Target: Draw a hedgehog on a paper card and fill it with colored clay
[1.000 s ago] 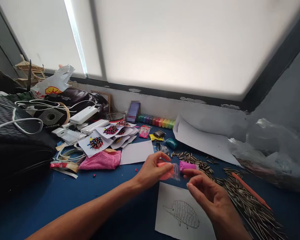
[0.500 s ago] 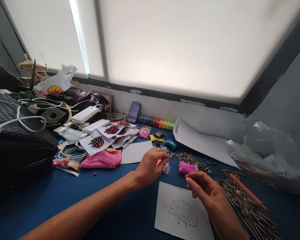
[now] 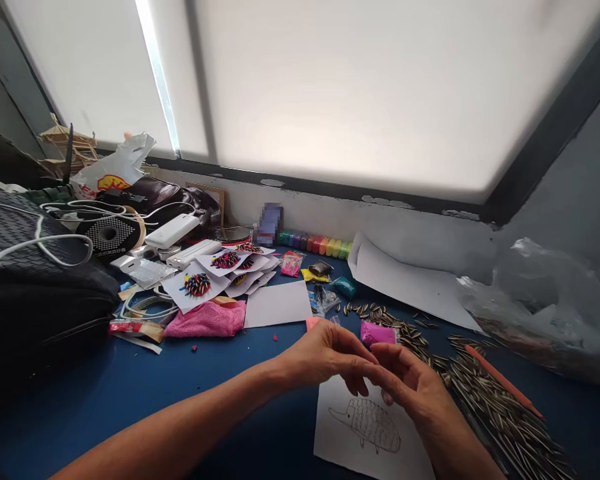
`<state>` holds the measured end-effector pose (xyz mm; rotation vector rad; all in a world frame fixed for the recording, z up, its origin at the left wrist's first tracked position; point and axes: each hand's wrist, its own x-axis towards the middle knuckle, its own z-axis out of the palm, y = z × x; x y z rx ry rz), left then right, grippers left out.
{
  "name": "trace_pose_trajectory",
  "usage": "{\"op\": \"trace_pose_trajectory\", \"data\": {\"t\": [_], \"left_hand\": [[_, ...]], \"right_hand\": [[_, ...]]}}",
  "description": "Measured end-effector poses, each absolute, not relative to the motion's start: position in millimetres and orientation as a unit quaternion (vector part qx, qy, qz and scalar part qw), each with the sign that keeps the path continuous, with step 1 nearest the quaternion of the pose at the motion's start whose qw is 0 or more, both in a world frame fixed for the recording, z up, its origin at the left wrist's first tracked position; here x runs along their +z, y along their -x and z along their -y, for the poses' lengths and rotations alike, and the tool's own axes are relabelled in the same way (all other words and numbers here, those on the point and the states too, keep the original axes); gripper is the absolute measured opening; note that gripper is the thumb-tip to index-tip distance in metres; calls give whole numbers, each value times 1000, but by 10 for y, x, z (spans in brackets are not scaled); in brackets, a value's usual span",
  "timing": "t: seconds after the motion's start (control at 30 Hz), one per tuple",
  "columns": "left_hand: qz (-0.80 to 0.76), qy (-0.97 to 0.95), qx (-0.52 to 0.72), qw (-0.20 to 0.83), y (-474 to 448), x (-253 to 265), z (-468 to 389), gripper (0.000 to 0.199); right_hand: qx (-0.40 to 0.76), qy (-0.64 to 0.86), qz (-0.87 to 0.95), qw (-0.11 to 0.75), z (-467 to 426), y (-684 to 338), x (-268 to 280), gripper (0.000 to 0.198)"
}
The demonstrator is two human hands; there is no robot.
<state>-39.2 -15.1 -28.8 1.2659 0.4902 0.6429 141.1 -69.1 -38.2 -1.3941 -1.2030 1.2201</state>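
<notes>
My left hand (image 3: 327,353) and my right hand (image 3: 413,380) meet at the fingertips above a sheet of paper (image 3: 330,440) with a line drawing of a hedgehog-like animal. The fingers of both hands are curled and closed. Whatever lies between them is hidden now; half a second ago the right fingertips pinched a small pale pink piece of clay. Just behind my left hand lies a peach-coloured packet (image 3: 314,323), partly covered by it. A purple clay packet (image 3: 377,333) sits beyond the fingertips.
Striped sunflower seeds (image 3: 500,407) spread on the right beside an orange stick (image 3: 505,380). Seed-decorated animal cards (image 3: 197,285), a pink cloth (image 3: 207,319) and a blank sheet (image 3: 277,305) lie left. Coloured clay packs (image 3: 323,245) line the wall; a plastic bag (image 3: 545,313) stands right.
My left hand has moved right and down from the peach-coloured packet and now touches my right hand. The packet stays on the table. My right hand has barely moved.
</notes>
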Motion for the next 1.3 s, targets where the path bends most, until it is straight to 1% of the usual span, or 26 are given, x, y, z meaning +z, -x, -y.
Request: {"op": "trace_pose_trajectory", "data": {"t": [0.17,0.3,0.33,0.47,0.57,0.63,0.7,0.8,0.93,1.0,1.03,1.1,1.17,1.2,1.3], "left_hand": [[-250,-517,329,750,399,-320,118,36],[-266,-509,319,754,408,-389,80,38],[-268,-515,313,752,408,-397,81,37],[-277,-541,295,737,403,-374,117,38],[-262,-546,296,739,395,-338,159,44],[-249,-545,297,743,384,-328,188,51],[-248,-549,296,741,367,-327,217,53],[-242,-564,281,738,345,-314,250,51],[-234,-564,260,748,346,-281,230,41],[-282,-598,275,698,360,-288,196,32],[-314,-636,289,642,367,-300,180,26],[-363,-737,300,484,373,-332,163,18],[-372,-827,252,339,358,-356,174,15],[-369,-857,212,290,340,-360,187,16],[-378,-896,113,204,258,-336,232,18]], "right_hand": [[476,583,483,448,718,-1414,-268,41],[429,586,528,440,756,-1406,-147,22],[418,586,543,433,766,-1403,-133,21],[396,596,582,386,796,-1382,-138,29],[384,606,580,387,805,-1347,-147,36],[394,596,577,395,811,-1321,-138,37],[413,580,582,393,819,-1303,-122,36],[434,568,579,392,823,-1310,-104,34],[432,569,567,410,787,-1373,-101,34],[422,571,562,423,753,-1424,-96,35],[417,575,556,432,734,-1455,-90,36],[402,586,536,456,695,-1525,-75,39],[387,597,519,474,657,-1598,-60,44],[381,601,514,480,641,-1629,-53,46],[371,605,513,483,610,-1687,-42,45]]}}
